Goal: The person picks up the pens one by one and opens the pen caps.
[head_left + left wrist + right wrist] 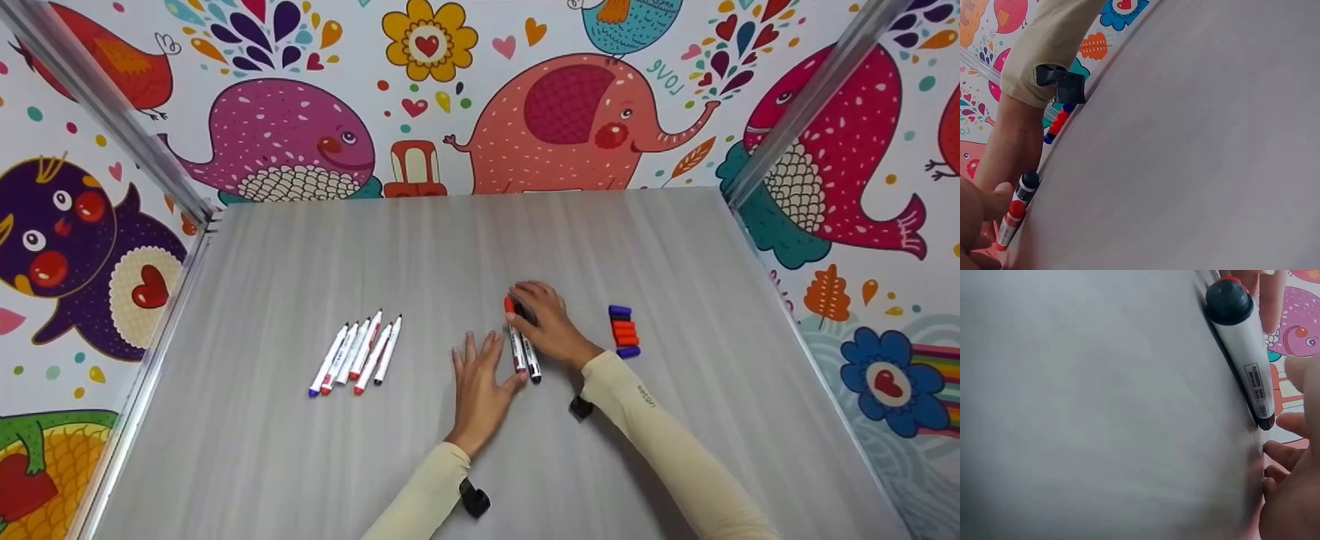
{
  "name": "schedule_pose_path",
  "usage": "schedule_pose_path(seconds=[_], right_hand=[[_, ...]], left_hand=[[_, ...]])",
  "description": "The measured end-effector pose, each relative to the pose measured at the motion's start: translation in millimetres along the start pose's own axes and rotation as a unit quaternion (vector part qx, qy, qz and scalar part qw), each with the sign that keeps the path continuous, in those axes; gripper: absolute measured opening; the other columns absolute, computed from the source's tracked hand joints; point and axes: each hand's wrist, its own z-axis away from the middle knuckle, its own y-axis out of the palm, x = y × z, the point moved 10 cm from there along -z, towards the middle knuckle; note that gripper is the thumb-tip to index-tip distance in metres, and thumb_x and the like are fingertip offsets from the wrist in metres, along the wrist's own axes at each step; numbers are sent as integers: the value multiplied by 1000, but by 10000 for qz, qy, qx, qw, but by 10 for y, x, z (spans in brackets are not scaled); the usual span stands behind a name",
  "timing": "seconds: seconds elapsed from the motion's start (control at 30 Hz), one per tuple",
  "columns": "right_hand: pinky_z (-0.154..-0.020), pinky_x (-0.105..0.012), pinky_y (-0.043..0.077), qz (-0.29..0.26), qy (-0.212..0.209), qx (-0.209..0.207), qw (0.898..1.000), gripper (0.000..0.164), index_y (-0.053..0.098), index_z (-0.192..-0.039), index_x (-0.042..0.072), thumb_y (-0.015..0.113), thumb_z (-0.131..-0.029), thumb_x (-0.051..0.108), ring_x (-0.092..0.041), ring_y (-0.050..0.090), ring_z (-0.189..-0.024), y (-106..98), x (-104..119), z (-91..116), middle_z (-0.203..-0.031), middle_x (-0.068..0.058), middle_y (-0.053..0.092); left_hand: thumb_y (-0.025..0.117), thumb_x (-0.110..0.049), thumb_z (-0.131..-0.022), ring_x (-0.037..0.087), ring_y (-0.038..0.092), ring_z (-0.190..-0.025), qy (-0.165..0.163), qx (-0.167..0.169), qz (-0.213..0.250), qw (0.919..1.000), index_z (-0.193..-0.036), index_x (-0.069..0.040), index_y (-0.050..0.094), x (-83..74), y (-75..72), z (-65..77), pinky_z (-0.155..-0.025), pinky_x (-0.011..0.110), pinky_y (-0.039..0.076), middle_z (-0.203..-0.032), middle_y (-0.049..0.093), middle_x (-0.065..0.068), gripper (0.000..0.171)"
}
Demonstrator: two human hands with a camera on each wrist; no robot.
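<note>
Two whiteboard markers lie side by side on the grey table: one with a red cap [509,304], and a black-ended marker [1246,360] just right of it. My right hand [549,321] is over their far ends, its thumb across them; in the right wrist view its thumb and fingers are apart around the tip end. Left of the markers, my left hand [480,390] rests with fingers spread, thumb close to their near ends. Whether that thumb touches them is hard to tell. In the left wrist view, the red marker end [1017,210] shows beside the fingers.
Several uncapped white markers [365,349] lie in a slanted row on the left of the table [247,450]. A short column of loose blue, black and red caps [625,333] lies to the right. Patterned walls [555,135] and metal posts [814,105] enclose the table.
</note>
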Motion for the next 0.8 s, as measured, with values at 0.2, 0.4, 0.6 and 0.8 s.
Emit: schedule_pose_path(seconds=[0.2,0.4,0.6,0.8], right_hand=[[-127,-61,27,614,-403,117,9972,59,51,-161,-1,56,-117,38,-41,36,-156,2,26,7,-165,-22,47],[-125,-58,35,1270,-988,-168,9868,57,58,-155,0,60,-115,40,-37,48,-147,-40,52,31,-155,-19,57],[-122,-58,38,1306,-1091,-248,9851,58,57,-157,1,61,-114,39,-37,50,-146,-18,31,44,-156,-17,59],[-119,-59,35,803,-969,-291,9916,52,57,-158,2,60,-115,32,-37,49,-148,-12,34,51,-157,-17,61]], left_hand=[[90,-29,-91,56,26,-161,18,37,-46,10000,-153,1,62,20,-1,0,-128,75,9,-160,56,26,74],[89,-31,-91,57,29,-160,103,38,-92,9999,-151,2,63,18,2,-8,-128,76,10,-159,57,26,73],[90,-32,-91,56,31,-160,136,14,-221,9997,-150,1,65,15,8,-12,-128,76,11,-159,58,25,72],[89,-32,-92,56,30,-160,134,67,-259,9996,-148,0,67,14,44,-30,-127,76,10,-160,56,25,68]])
